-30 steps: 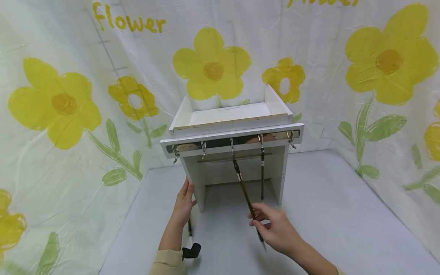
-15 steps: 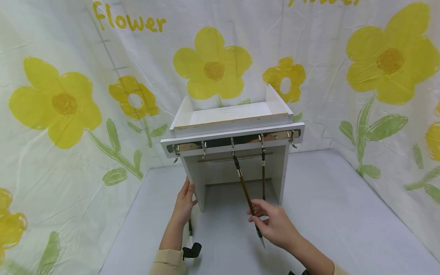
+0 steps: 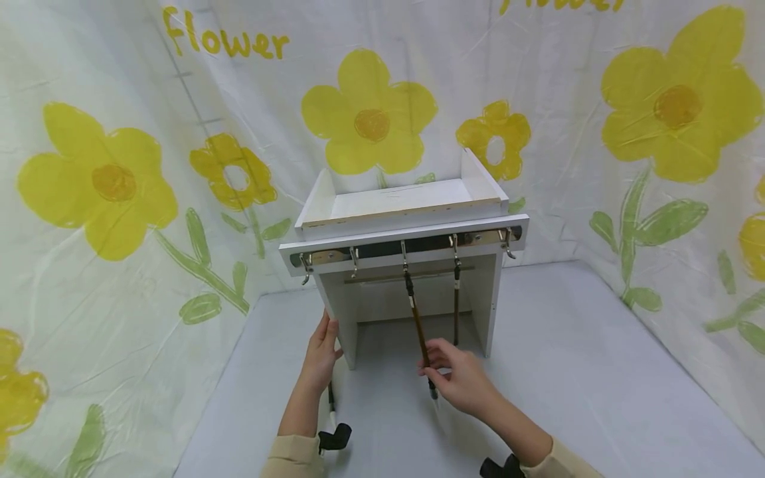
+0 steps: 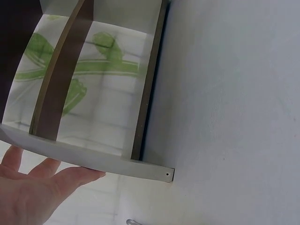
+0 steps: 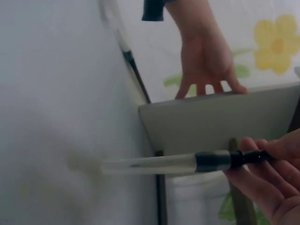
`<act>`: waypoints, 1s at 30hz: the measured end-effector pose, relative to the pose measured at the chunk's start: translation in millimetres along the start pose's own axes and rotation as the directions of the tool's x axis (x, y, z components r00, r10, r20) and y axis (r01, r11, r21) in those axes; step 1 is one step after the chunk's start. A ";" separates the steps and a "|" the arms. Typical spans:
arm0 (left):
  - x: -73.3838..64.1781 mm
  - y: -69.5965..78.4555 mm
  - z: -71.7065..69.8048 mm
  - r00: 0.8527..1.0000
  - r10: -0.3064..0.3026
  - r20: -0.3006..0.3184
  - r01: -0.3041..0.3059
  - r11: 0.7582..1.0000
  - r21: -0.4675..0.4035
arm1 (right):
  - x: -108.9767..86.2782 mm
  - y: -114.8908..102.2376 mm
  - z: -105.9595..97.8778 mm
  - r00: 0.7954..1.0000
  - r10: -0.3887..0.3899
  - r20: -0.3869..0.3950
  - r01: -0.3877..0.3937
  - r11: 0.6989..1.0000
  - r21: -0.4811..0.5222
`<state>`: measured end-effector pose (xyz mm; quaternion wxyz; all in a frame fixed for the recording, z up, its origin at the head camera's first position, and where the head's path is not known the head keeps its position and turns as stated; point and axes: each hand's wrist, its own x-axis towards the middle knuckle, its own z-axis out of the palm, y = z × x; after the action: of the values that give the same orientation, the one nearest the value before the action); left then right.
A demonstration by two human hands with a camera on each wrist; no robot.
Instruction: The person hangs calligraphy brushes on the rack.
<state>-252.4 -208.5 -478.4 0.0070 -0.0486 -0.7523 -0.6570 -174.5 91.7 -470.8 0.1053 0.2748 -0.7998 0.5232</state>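
My right hand (image 3: 460, 378) pinches the lower shaft of a brown calligraphy brush (image 3: 418, 325). The brush's top end is at the middle hook of a metal hook rail (image 3: 376, 249) on a small white shelf unit (image 3: 490, 305), and it slants slightly from there. In the right wrist view, its pale bristle tip (image 5: 150, 165) extends beyond the fingers over the table. My left hand (image 3: 321, 352) rests with outstretched fingers against the unit's left side panel (image 3: 337, 318). A second brush (image 3: 457, 302) hangs from the hook just to the right.
Another brush (image 3: 331, 401) lies on the grey table (image 3: 568, 345) beside the left forearm, partly hidden. White cloth (image 3: 239, 86) painted with yellow flowers stands behind and beside the table. The outer hooks hold nothing.
My right hand has moved left and slightly up, swinging the brush's lower end left so that it hangs more nearly upright. The left hand stays at the side panel.
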 end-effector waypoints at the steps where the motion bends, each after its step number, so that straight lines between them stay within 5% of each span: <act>1: -0.1 -0.1 0.1 1.000 -0.004 0.001 0.004 1.000 -0.001 | 1.8 2.7 1.7 1.000 0.003 0.002 -0.003 1.000 0.001; 13: 1.2 2.2 -0.7 1.000 -0.003 -0.002 0.003 1.000 0.005 | 17.5 17.0 11.5 0.997 0.066 -0.049 -0.068 0.997 -0.047; 18: -0.4 0.7 -0.1 1.000 -0.012 -0.007 0.012 1.000 0.003 | 16.0 16.2 11.3 0.995 0.084 -0.052 -0.091 0.984 -0.153; 22: 0.1 0.3 0.1 1.000 -0.003 -0.007 0.003 1.000 0.004 | 13.6 14.0 8.5 0.994 0.042 -0.103 -0.067 0.965 -0.255; 30: 1.4 -1.7 -0.4 1.000 0.010 -0.008 -0.010 1.000 0.014 | 8.7 3.7 -8.6 0.982 -0.056 -0.182 -0.001 0.954 -0.301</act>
<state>-254.0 -209.0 -479.9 0.0136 -0.0498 -0.7567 -0.6517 -184.7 97.7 -466.0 0.2282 0.2162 -0.8523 0.4182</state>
